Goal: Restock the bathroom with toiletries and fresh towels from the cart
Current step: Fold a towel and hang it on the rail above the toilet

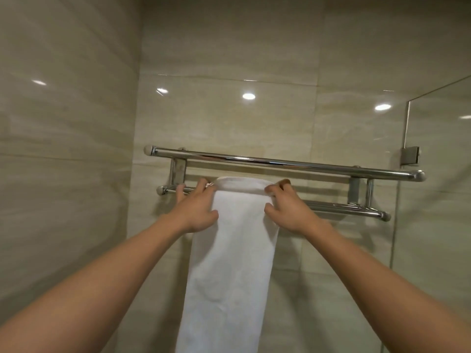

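A long white towel (232, 263) hangs folded over the lower bar of a chrome towel rack (280, 163) on the tiled wall, and its end runs out of the bottom of the frame. My left hand (197, 210) grips the towel's left edge at the bar, thumb in front and fingers behind the fold. My right hand (288, 207) grips the right edge the same way, fingers curled over the top of the fold. Both arms reach up from below.
A thicker upper rail of the rack runs above the towel, with shelf bars behind on the right (351, 208). A glass shower panel (433, 200) with a metal clamp (410, 155) stands at the right. Beige tiled walls meet in a corner at the left.
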A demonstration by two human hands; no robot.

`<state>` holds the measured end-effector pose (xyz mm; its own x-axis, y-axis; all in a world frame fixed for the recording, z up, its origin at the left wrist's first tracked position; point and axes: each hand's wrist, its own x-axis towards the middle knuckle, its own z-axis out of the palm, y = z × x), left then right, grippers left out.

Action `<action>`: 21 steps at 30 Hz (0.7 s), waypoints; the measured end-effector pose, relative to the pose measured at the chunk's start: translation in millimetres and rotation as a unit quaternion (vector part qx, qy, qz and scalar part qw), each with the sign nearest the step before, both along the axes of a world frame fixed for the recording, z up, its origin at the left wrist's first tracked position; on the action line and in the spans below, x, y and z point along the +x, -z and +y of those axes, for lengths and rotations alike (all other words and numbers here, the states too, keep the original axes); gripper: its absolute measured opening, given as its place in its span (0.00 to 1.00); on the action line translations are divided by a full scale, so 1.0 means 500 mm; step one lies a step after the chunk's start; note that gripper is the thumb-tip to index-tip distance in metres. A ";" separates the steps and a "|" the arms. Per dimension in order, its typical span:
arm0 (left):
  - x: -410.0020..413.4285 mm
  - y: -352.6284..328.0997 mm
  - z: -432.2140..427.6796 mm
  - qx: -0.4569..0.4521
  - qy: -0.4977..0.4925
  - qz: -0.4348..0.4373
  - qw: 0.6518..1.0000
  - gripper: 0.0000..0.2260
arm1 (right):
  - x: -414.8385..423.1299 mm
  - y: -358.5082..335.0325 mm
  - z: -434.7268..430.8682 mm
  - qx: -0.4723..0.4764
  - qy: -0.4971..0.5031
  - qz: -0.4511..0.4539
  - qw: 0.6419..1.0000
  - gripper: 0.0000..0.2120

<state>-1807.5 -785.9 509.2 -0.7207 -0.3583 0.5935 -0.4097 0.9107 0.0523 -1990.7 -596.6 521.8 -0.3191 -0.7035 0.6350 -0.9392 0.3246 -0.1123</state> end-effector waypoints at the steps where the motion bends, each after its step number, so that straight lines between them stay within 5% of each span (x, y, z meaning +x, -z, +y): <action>1: -0.007 0.001 -0.001 -0.006 -0.003 -0.005 1.000 0.32 | -0.009 0.005 -0.004 0.000 0.003 0.001 1.000 0.25; 14: -0.069 0.012 0.011 -0.050 -0.088 -0.015 0.995 0.28 | 0.010 0.104 0.026 -0.065 -0.029 -0.008 0.997 0.29; 21: -0.089 -0.008 0.030 -0.039 -0.138 -0.019 0.990 0.34 | 0.024 0.206 0.034 -0.128 -0.036 -0.004 0.991 0.21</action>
<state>-1851.8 -770.8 513.0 -0.6249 -0.4982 0.6011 -0.6432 0.7649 -0.0347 -1978.9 -579.7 419.0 -0.2808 -0.5407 0.7930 -0.9573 0.2174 -0.1908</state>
